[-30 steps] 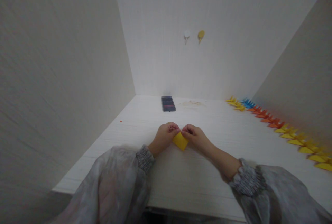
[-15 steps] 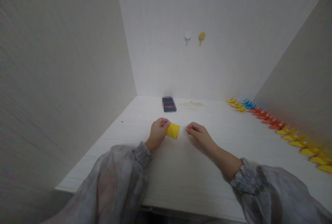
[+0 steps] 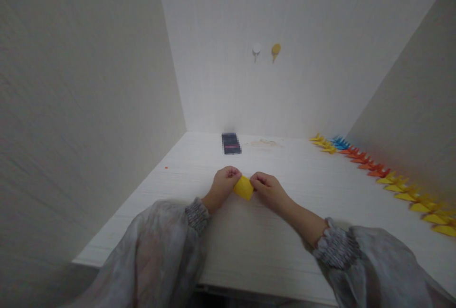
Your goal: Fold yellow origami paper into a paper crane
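Note:
A small folded yellow paper (image 3: 243,188) sits between my two hands, just above the white table (image 3: 249,236). My left hand (image 3: 223,185) pinches its left edge with curled fingers. My right hand (image 3: 268,189) pinches its right corner, fingers closed as well. Both wrists come out of loose grey sleeves. The paper's inner folds are hidden from me.
A row of folded paper figures in yellow (image 3: 413,194), orange (image 3: 366,165) and blue (image 3: 340,143) lines the right wall. A dark phone (image 3: 231,143) lies at the back of the table. Two small hooks (image 3: 265,50) hang on the back wall. Walls close in on left and right.
Half a second ago only my left hand held the paper and my right hand was apart from it. Now my right hand has come back and pinches the paper again.

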The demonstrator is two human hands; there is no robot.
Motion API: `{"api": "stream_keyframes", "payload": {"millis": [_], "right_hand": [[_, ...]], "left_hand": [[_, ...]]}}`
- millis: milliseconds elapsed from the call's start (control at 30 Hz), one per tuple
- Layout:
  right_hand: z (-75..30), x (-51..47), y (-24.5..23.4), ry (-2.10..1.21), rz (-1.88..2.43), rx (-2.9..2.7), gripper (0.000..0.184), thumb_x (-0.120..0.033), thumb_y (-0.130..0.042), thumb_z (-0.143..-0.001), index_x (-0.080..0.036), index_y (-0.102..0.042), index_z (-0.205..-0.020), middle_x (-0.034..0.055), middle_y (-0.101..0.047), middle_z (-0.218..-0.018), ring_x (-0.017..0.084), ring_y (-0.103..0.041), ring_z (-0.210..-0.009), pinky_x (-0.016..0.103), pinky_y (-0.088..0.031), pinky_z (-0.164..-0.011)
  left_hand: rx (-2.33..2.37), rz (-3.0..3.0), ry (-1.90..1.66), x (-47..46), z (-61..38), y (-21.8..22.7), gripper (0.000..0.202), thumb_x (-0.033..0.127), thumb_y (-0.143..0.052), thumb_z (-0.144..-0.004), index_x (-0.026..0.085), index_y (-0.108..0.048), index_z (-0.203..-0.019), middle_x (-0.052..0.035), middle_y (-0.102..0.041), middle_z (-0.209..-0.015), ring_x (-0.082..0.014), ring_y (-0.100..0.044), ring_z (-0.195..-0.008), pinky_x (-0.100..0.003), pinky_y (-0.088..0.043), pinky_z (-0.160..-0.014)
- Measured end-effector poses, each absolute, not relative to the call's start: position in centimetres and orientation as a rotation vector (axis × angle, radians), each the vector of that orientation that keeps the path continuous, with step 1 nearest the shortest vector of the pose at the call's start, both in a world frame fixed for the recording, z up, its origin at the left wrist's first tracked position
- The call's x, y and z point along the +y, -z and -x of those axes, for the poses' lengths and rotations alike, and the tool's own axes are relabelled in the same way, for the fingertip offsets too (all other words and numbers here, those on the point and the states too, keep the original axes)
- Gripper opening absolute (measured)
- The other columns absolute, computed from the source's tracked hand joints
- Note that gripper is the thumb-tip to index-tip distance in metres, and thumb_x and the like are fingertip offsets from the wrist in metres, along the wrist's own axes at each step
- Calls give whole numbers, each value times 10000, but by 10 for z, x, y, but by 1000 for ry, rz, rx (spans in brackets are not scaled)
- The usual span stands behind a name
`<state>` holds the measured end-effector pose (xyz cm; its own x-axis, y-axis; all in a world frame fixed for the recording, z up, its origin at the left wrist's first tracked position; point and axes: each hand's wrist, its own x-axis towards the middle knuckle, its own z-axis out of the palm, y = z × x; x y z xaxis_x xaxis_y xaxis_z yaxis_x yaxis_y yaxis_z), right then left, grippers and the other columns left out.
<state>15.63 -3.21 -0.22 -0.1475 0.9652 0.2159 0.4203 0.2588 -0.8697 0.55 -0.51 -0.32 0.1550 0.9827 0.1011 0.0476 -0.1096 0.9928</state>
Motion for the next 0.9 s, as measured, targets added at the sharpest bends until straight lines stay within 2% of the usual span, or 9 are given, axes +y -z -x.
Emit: {"api": "stream_keyframes", "payload": {"millis": [167,300,400,533,633,900], "right_hand": [[-160,-30,-1,-778,1329,-1639,169,-236,-447,-713,-165,-508,-572,-18,-492,-532,108,-443,-535,220,-327,-519],[-158,-30,-2,-831,1246,-1586,220,-316,-420,-760,-161,-524,-644,-4,-519,-594,115,-482,-589,227,-361,-569],[-154,-31,0,-893,1234,-1615,230,-368,-445,-753,-162,-531,-694,-12,-512,-597,110,-468,-564,223,-356,-529],[-153,-30,4,-864,1266,-1653,197,-343,-484,-725,-166,-529,-650,-28,-472,-542,100,-424,-505,215,-325,-471],[-156,-28,8,-817,1257,-1614,191,-333,-474,-729,-171,-541,-654,-19,-501,-550,106,-445,-508,220,-335,-471],[-163,-22,18,-743,1256,-1511,183,-328,-481,-721,-176,-543,-642,-3,-546,-557,120,-481,-514,231,-364,-476]], "left_hand": [[1208,-1318,-1275,5,2,8,141,274,-564,-627,138,-532,-651,14,-523,-538,-84,-468,-485,-193,-363,-466],[1171,-1402,-1235,6,3,9,141,270,-567,-633,135,-539,-665,-2,-553,-576,-99,-505,-531,-209,-394,-501],[1079,-1483,-1190,1,-3,8,154,277,-583,-634,135,-545,-677,-2,-558,-594,-98,-515,-550,-209,-402,-518],[937,-1418,-1151,-7,-9,3,220,269,-617,-619,140,-526,-772,13,-562,-636,-86,-532,-574,-210,-418,-555],[866,-1331,-1137,-10,-9,-1,321,237,-656,-582,145,-496,-844,17,-575,-657,-86,-552,-588,-221,-439,-584],[889,-1249,-1079,-12,-7,-5,378,205,-663,-589,143,-440,-887,2,-608,-641,-111,-582,-572,-258,-485,-559]]}}
